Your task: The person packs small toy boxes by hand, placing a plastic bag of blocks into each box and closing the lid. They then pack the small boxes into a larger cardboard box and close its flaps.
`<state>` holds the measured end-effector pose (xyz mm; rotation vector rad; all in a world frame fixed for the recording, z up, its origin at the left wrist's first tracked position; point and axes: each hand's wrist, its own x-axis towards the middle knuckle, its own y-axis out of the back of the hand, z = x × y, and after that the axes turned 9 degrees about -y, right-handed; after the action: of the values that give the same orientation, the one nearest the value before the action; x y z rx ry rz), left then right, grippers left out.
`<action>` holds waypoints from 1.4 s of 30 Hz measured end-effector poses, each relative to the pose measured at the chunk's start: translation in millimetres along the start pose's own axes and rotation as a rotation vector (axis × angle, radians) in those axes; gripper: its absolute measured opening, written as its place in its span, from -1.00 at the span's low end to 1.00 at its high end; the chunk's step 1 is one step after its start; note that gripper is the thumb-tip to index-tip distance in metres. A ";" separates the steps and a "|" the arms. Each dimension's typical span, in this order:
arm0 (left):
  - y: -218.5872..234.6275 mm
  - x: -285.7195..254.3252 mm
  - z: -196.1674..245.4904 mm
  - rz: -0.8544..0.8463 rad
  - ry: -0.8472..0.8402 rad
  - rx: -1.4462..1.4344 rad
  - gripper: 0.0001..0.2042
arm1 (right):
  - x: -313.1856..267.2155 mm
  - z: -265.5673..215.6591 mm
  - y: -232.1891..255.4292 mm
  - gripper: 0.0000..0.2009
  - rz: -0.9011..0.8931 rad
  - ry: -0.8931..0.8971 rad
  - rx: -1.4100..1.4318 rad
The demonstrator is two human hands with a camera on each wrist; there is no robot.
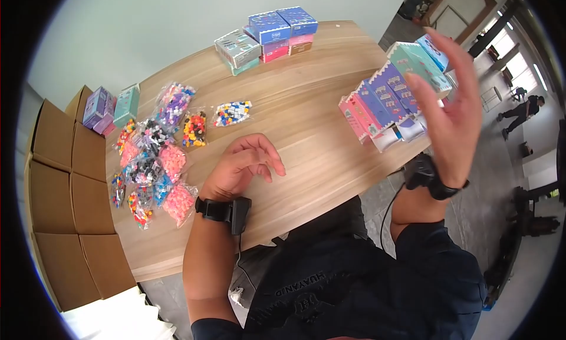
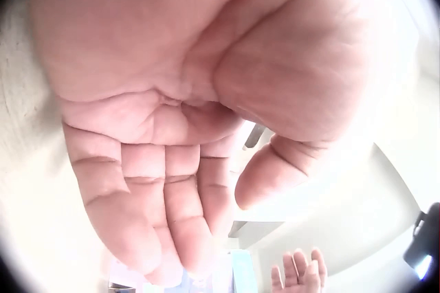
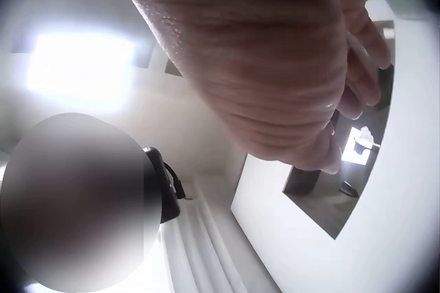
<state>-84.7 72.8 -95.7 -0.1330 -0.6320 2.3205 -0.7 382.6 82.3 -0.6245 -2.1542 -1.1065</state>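
In the head view we see a row of pink, purple and green boxes (image 1: pixel 383 95) at the right edge of the tabletop (image 1: pixel 300 134), partly hidden by our raised right hand (image 1: pixel 454 119). That hand holds nothing, thumb and fingers spread; whether it touches a box we cannot tell. Our left hand (image 1: pixel 243 163) is empty too, fingers loosely bent above the wood, near bags of colourful pieces (image 1: pixel 174 163). The left wrist view shows its bare palm in full. Farther out, only the head view gives us brown cartons (image 1: pixel 53 187); only the right wrist view, a glaring light (image 3: pixel 82 70).
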 end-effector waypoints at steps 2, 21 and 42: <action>-0.2 0.7 -0.7 0.014 -0.003 -0.004 -0.81 | -3.4 3.8 23.2 -0.37 0.088 -0.028 -0.186; 8.3 -0.7 1.1 -0.016 -0.095 -0.237 -0.41 | -29.2 -4.2 -4.4 -0.51 -0.173 0.191 0.041; 31.6 -1.6 10.5 0.604 -0.538 -0.360 -0.62 | -29.3 10.9 -266.9 -0.45 -0.719 -0.161 0.336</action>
<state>-105.9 47.8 -101.7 0.1697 -1.4439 2.8117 -157.9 245.3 -87.0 0.2532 -2.7147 -1.0067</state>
